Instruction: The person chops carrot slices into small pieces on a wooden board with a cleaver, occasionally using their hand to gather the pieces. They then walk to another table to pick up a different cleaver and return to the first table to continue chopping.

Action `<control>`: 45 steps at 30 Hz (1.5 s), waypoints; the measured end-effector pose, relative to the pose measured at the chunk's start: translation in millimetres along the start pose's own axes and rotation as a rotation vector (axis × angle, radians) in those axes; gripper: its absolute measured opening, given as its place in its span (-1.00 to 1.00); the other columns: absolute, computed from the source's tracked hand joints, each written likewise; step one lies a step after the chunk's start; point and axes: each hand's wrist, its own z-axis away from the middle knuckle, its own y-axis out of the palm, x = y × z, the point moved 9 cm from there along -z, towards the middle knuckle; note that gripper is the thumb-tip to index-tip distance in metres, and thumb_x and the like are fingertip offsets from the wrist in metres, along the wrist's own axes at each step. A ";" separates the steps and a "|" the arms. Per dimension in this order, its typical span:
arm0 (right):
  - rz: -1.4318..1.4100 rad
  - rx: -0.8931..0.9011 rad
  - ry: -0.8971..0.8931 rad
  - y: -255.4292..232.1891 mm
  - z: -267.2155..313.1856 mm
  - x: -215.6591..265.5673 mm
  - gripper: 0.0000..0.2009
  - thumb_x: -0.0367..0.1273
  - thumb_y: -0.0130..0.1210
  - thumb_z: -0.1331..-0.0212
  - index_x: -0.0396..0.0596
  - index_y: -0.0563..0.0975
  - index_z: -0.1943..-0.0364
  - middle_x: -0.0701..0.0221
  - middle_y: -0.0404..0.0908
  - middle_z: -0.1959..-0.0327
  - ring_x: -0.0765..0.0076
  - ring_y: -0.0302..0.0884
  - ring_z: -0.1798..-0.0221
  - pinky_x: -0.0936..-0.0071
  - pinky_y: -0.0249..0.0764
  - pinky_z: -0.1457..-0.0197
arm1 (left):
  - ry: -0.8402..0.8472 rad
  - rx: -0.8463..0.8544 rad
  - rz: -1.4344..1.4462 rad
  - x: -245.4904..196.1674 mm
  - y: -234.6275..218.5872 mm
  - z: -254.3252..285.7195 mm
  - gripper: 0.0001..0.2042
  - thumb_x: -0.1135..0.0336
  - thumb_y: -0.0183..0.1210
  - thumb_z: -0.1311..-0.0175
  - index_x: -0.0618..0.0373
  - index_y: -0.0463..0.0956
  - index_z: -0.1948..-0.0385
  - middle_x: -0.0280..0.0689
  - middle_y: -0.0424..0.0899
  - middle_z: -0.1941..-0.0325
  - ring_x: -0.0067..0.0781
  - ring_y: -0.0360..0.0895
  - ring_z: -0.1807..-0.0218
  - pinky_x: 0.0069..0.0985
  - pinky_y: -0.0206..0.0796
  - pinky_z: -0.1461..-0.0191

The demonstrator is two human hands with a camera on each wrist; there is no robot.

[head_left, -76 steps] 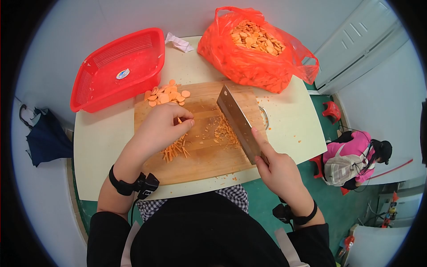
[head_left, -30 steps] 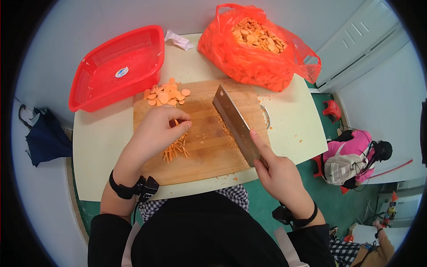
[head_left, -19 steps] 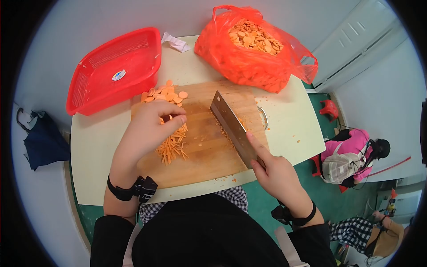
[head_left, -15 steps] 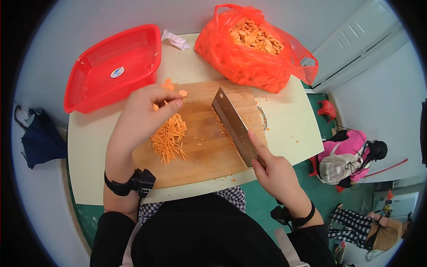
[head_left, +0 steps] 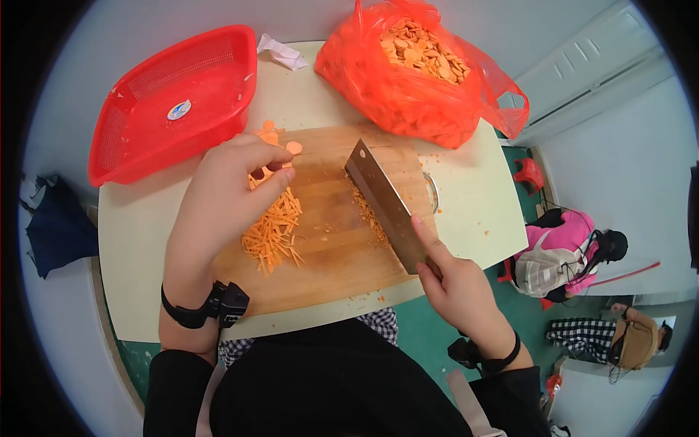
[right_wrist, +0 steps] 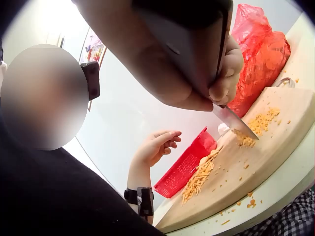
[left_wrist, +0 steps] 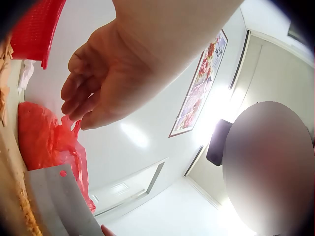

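In the head view, my right hand (head_left: 457, 291) grips a cleaver (head_left: 387, 207), index finger along the blade. The blade stands on the wooden cutting board (head_left: 328, 251), beside a line of fine carrot bits (head_left: 366, 211). My left hand (head_left: 222, 193) hovers over the board's left side, fingers loosely bent and holding nothing. Below it lies a heap of carrot strips (head_left: 271, 237). A few round carrot slices (head_left: 293, 148) show past the fingertips; the hand hides others. The left wrist view shows the empty palm (left_wrist: 115, 69) and the cleaver's blade (left_wrist: 59, 201).
A red plastic basket (head_left: 164, 149) stands at the table's back left. Behind the board sits a red plastic bag (head_left: 397, 102) full of carrot slices, with crumpled paper (head_left: 282, 52) to its left. Two people, one in pink (head_left: 579, 226), are off to the right.
My left hand has lifted and shifted left and back, uncovering the carrot strips and covering most of the round slices. The cleaver stays nearly in place. A second person has appeared at the right.
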 end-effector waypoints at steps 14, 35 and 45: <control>-0.056 0.009 -0.017 8.5 1.2 2.3 -0.37 -0.42 0.03 -0.18 0.20 0.19 -0.39 0.25 0.46 0.72 0.07 0.51 0.63 0.25 0.45 0.48 | 0.097 0.049 -0.148 -2.7 1.8 1.5 -0.80 0.40 0.20 -0.13 0.31 0.60 0.25 -0.17 0.59 0.36 -0.27 0.54 0.30 -0.45 0.33 0.23; -0.034 -0.021 0.017 3.6 2.7 -4.7 -0.36 -0.42 0.04 -0.18 0.21 0.18 -0.39 0.25 0.48 0.70 0.07 0.51 0.62 0.25 0.44 0.47 | 0.082 0.044 -0.159 -4.1 1.0 3.2 -0.82 0.35 0.21 -0.12 0.27 0.59 0.33 -0.17 0.60 0.38 -0.22 0.54 0.32 -0.40 0.36 0.16; -0.033 -0.025 0.033 0.9 2.5 -8.1 -0.37 -0.42 0.03 -0.18 0.19 0.19 -0.39 0.22 0.48 0.69 0.05 0.51 0.60 0.23 0.45 0.46 | 0.036 0.055 -0.117 1.9 3.1 1.7 -0.82 0.35 0.22 -0.11 0.28 0.59 0.33 -0.16 0.60 0.38 -0.23 0.53 0.30 -0.40 0.36 0.19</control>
